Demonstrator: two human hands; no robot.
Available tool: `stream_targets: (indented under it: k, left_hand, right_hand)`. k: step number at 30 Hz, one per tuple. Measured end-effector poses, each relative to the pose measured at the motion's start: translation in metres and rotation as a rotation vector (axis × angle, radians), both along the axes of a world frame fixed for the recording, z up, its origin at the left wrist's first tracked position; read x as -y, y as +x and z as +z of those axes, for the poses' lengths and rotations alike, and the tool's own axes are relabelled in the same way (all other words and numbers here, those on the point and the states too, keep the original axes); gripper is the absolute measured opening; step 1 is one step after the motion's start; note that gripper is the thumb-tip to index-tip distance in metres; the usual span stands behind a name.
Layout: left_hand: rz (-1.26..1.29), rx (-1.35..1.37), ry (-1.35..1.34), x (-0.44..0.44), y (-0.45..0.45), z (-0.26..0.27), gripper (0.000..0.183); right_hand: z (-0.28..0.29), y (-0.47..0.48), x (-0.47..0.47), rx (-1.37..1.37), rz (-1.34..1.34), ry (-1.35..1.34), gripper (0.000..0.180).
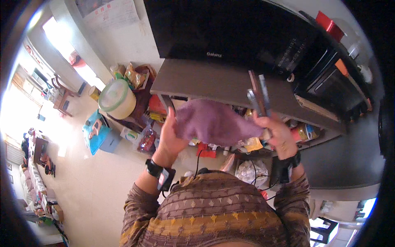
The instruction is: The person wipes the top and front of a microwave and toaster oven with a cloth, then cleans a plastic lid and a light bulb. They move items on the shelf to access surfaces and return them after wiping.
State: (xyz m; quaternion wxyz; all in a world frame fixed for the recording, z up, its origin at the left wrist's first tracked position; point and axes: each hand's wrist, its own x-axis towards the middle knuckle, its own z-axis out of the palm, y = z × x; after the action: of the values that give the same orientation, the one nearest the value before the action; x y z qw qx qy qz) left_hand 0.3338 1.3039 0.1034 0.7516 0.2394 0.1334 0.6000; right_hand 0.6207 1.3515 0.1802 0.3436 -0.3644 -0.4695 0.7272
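A purple cloth point(213, 122) is stretched between my two hands, in front of the shelf unit's edge. My left hand point(171, 136) grips its left end, the thumb up along the side. My right hand point(276, 131) holds the cloth's right end together with several long, narrow utensils point(259, 95), some metallic and some dark, that point up over the shelf top; their exact kind is blurred. The dark wooden shelf top point(200, 78) lies just beyond the cloth. Parts of the lower shelf are hidden behind the cloth and hands.
A black Galanz appliance point(228, 34) stands on the shelf unit. A lidded plastic tub point(117, 100) is at the left, above a blue bag point(98, 132). Packets and a jar point(308, 132) fill the lower shelf. Black cables point(198, 163) hang near my body. A dark counter point(339, 160) lies at the right.
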Motion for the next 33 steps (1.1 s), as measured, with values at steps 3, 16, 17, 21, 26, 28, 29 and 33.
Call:
stream_targets:
  k: [3,16,17,21,26,28,29,33]
  left_hand:
    - [-0.062,0.063,0.020,0.001,0.030,0.011,0.056]
    - [0.641,-0.130,0.002,-0.069,-0.006,0.056,0.040]
    - [0.759,-0.174,0.206,-0.085,-0.021,0.062,0.039]
    - [1.366,-0.928,0.238,-0.162,-0.034,0.063,0.032]
    - [1.315,-0.582,0.233,-0.215,0.073,0.065,0.028]
    - [1.343,-0.591,0.326,-0.216,0.145,0.059,0.028]
    - [1.386,-0.610,0.423,-0.213,0.182,0.054,0.029]
    - [1.271,-0.943,0.452,-0.195,0.285,0.041,0.044]
  right_hand:
    - [-0.007,-0.045,0.005,-0.052,0.146,0.244,0.020]
    - [0.005,0.016,0.029,0.007,-0.366,0.697,0.006]
    - [0.000,0.034,0.040,0.021,-0.439,0.687,0.006]
    - [-0.033,0.088,0.080,0.121,-0.638,0.500,0.009]
    - [-0.058,0.119,0.115,0.096,-0.868,0.472,0.011]
    - [-0.060,0.125,0.121,0.045,-0.922,0.511,0.012]
    - [-0.059,0.128,0.124,0.024,-0.944,0.530,0.012]
    - [-0.053,0.138,0.136,0.069,-0.987,0.570,0.009]
